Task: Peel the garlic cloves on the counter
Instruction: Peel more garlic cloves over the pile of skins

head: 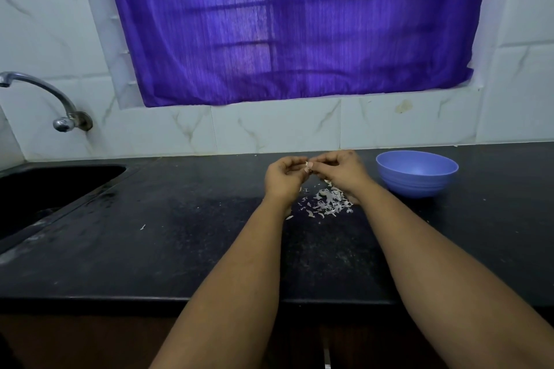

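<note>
Both my hands are raised a little above the black counter (180, 249), fingertips meeting. My left hand (284, 175) and my right hand (344, 172) pinch a small pale garlic clove (308, 165) between them; most of the clove is hidden by the fingers. Below the hands lies a heap of white garlic skins (328, 204) on the counter. A blue bowl (416, 174) stands just to the right of my right hand; I cannot see anything inside it from here.
A black sink (45, 192) is sunk into the counter at the far left, with a metal tap (45, 96) on the tiled wall above it. A purple curtain (293, 24) covers the window behind. A stray skin flake (142, 227) lies left of centre.
</note>
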`<state>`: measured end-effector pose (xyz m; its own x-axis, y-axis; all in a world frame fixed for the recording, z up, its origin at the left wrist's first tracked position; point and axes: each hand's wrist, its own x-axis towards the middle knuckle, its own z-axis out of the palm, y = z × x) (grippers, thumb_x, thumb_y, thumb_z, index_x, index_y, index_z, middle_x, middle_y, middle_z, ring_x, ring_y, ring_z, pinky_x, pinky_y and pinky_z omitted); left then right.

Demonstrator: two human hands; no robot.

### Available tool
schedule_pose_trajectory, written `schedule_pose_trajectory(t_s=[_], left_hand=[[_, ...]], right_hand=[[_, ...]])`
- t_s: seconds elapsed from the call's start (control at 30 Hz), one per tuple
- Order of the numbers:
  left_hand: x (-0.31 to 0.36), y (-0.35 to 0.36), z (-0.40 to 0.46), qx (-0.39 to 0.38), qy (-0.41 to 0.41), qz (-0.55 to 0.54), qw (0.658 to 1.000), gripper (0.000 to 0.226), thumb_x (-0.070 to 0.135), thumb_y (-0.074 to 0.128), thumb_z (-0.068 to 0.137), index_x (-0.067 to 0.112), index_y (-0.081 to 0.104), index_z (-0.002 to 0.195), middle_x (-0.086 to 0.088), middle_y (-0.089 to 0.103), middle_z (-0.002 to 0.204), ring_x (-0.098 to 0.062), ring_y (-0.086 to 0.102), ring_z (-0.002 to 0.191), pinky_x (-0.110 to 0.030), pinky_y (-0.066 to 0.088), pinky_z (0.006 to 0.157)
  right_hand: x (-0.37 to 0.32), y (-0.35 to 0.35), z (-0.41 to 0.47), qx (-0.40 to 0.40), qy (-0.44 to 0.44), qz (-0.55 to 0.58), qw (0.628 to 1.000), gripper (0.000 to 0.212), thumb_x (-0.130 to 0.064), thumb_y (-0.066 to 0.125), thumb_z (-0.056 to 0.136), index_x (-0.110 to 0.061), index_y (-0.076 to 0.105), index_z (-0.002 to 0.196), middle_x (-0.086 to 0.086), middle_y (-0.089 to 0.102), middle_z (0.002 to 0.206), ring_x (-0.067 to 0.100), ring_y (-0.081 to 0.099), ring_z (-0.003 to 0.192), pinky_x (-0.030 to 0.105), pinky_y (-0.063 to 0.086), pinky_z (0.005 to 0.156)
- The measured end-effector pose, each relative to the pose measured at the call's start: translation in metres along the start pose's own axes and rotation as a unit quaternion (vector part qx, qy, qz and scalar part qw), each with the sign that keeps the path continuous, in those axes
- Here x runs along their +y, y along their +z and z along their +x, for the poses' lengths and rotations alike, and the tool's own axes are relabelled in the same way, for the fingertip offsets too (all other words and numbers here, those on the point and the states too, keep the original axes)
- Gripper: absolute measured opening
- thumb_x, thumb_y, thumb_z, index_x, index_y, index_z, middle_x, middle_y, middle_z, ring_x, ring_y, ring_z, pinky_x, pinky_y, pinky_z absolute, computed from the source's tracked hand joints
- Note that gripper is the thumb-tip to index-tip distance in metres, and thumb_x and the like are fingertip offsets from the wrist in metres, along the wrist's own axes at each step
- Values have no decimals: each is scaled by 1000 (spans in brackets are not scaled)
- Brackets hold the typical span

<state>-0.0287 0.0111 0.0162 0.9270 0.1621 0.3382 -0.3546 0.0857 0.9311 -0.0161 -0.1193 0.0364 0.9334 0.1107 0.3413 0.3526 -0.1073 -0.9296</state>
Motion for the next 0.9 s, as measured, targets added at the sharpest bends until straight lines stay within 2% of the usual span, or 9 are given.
schedule_pose_trajectory(t_s=[0.13, 0.43, 0.63, 0.77, 0.9], left_hand=[[-2, 1, 0, 0, 11, 25, 1000, 17, -5, 66, 85, 8, 68, 95, -10, 68, 88, -26, 67, 93, -37, 55, 90], [0, 0, 0, -2, 26, 56, 998, 19, -5, 67, 85, -1, 69, 103, -9, 70, 88, -22, 68, 89, -32, 56, 87], [0, 0, 1, 3, 32, 70, 997, 16, -2, 69, 84, 2, 71, 100, -7, 72, 85, -18, 70, 84, -27, 57, 81], [-2, -1, 4, 19, 39, 111, 993, 16, 2, 71, 83, 9, 74, 97, -7, 73, 85, -17, 70, 83, -31, 59, 82], [-3, -1, 4, 24, 42, 116, 992, 16, 1, 70, 83, 6, 72, 99, -12, 71, 89, -22, 69, 87, -34, 59, 82]], right_hand=[[0, -1, 1, 23, -14, -10, 1000, 6, -4, 74, 82, -7, 73, 87, 4, 69, 72, 7, 63, 63, 14, 51, 60], [-1, -3, 1, 21, -29, -46, 998, 12, -1, 72, 83, 1, 72, 95, 8, 69, 72, 4, 63, 57, 14, 52, 59], [-1, -1, 3, 37, -56, -117, 991, 11, -3, 73, 79, -5, 75, 90, 4, 70, 67, 5, 64, 56, 17, 52, 58], [1, 2, 4, 55, -98, -185, 976, 15, -7, 77, 74, -10, 77, 89, -5, 66, 62, 6, 61, 56, 22, 51, 58], [1, 3, 5, 68, -102, -184, 975, 16, -5, 78, 71, -8, 76, 87, 3, 69, 68, 11, 64, 61, 28, 56, 67]])
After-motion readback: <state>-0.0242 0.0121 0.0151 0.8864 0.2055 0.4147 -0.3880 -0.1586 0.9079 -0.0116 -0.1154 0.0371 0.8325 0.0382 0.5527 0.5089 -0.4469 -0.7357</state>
